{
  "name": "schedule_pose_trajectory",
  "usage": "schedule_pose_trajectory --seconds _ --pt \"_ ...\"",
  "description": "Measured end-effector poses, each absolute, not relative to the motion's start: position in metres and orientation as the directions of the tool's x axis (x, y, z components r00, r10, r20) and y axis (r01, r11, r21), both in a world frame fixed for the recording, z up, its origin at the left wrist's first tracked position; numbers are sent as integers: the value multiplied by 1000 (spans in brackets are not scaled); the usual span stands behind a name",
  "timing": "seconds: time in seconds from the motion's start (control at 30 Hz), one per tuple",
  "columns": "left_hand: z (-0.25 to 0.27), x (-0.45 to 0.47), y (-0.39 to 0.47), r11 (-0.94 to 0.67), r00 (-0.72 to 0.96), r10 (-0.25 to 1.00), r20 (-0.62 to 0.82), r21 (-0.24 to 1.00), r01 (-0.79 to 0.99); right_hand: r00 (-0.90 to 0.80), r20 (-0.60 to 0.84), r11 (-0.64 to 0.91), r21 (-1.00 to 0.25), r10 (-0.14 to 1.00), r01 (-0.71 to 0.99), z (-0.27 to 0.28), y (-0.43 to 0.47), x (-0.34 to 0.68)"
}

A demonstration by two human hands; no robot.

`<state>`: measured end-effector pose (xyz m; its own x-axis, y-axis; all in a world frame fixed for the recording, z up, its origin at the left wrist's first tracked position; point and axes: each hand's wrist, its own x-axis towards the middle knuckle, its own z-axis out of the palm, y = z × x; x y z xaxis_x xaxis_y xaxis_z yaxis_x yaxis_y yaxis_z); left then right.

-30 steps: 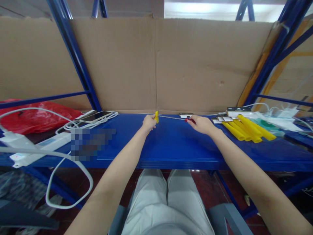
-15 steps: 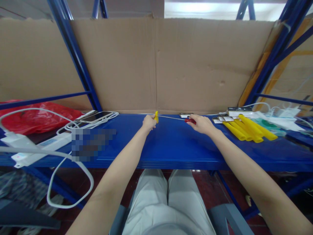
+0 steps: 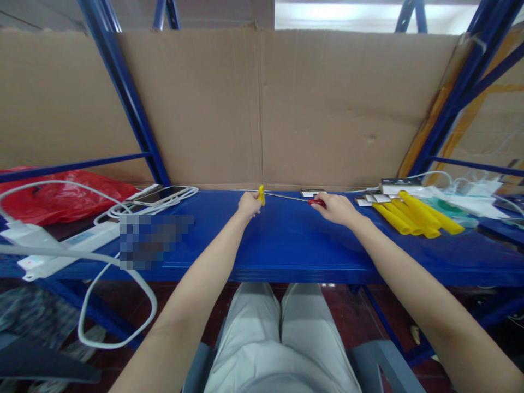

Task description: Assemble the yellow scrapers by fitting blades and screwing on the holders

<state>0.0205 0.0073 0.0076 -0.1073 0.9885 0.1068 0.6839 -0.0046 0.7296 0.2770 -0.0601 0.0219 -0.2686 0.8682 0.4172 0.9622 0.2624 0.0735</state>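
Observation:
My left hand (image 3: 249, 205) is closed on a small yellow piece (image 3: 261, 195), which sticks up past the thumb; its exact kind cannot be made out. In my right hand (image 3: 338, 208) is the red handle of a screwdriver (image 3: 317, 202), fingers wrapped round it. Its long thin metal shaft points left and ends at or close to the yellow piece. Whether the tip goes into it is too small to tell. Both hands are over the blue table (image 3: 298, 240), near its back edge.
Yellow tubes (image 3: 413, 215) with white tags lie to the right, beside a small box (image 3: 401, 185). On the left are a power strip (image 3: 69, 248), white cables, a phone (image 3: 161, 195) and a red plastic bag (image 3: 65, 194). A cardboard sheet (image 3: 262, 109) stands behind.
My right hand and the screwdriver handle have shifted very slightly left. My left hand and the yellow piece hold nearly the same place.

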Motion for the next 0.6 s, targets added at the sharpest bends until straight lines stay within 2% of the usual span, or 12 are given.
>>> schedule_pose_trajectory --seconds 0.17,0.6 --pt "7 21 8 -9 -105 988 110 730 684 -282 389 260 108 877 960 22 -60 274" --pt "9 24 1 -26 -100 986 134 712 702 -307 456 237 206 835 950 21 -62 275"
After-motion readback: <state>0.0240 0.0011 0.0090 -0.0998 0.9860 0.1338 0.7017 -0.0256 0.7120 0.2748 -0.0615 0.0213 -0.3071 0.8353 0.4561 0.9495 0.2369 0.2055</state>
